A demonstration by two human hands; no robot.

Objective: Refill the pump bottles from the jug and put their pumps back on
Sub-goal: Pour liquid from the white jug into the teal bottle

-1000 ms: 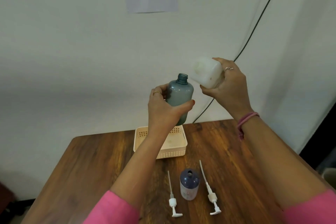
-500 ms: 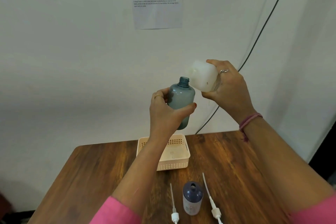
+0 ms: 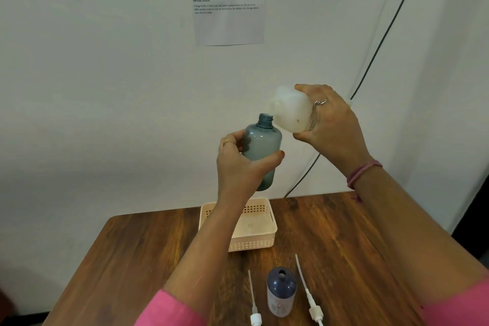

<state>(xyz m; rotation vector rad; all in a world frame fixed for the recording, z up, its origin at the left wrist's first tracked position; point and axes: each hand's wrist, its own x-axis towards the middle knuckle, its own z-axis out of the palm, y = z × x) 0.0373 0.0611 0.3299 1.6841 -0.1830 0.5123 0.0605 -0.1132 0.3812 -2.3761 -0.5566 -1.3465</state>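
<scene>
Two hands up in front of the wall, both busy. From my remote seat I saw the left hand (image 3: 239, 164) wrapped round the blue-grey bottle (image 3: 260, 149), fingers on the far side, thumb across the front, so a firm grip on it. Bottle was held in the air above the table (image 3: 344, 246), long axis near vertical w/ a slight lean, open threaded neck pointing up, no pump on it.

Right hand (image 3: 333, 124) clamped round the white jug (image 3: 291, 110), fingers over the top, thumb under. Jug was tipped on its side, long axis roughly horizontal, mouth end pointing left toward the bottle neck and just beside it. I couldn't tell whether the two touched, or whether liquid was running.

On the table: cream basket (image 3: 254, 245) towards the far edge, partly behind the left forearm. Nearer me stood a second bottle (image 3: 280, 291), dark blue top, pale lower body, upright, mouth open to the top. Left pump (image 3: 254, 302) lay to its left and right pump (image 3: 309, 296) to its right, each flat, dip tube pointing away from me, heads at the frame's bottom edge.

Printed sheet (image 3: 227, 0) on the wall, dark cable (image 3: 383, 42) running diagonally down it.
</scene>
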